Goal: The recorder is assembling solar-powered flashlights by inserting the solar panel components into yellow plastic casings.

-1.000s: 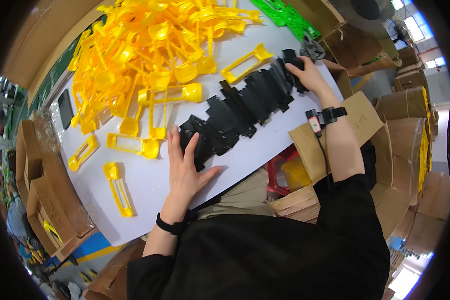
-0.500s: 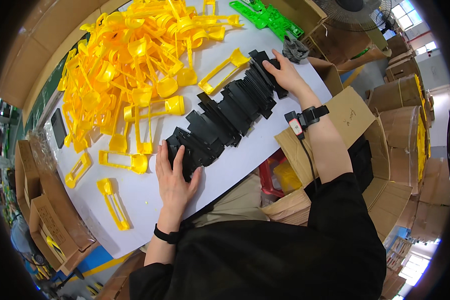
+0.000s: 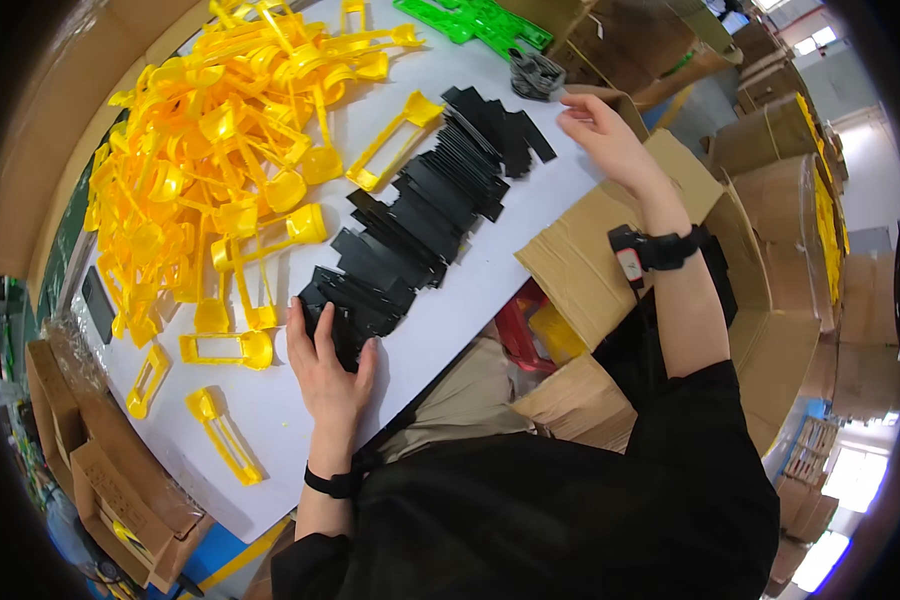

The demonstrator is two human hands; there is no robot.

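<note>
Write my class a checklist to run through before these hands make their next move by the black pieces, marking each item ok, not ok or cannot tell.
1. Is the left hand at the lower-left end of the row of black pieces? Ok: its fingers rest there.
2. Is the right hand on the row's other end? Not ok: it is in the air, apart from it.
3. Are the row's edges even? Not ok: many pieces jut out.
4. Is the row apart from the pile of yellow parts? Ok: white tabletop shows between them.
5. Is the piece count known? Cannot tell: they overlap.
</note>
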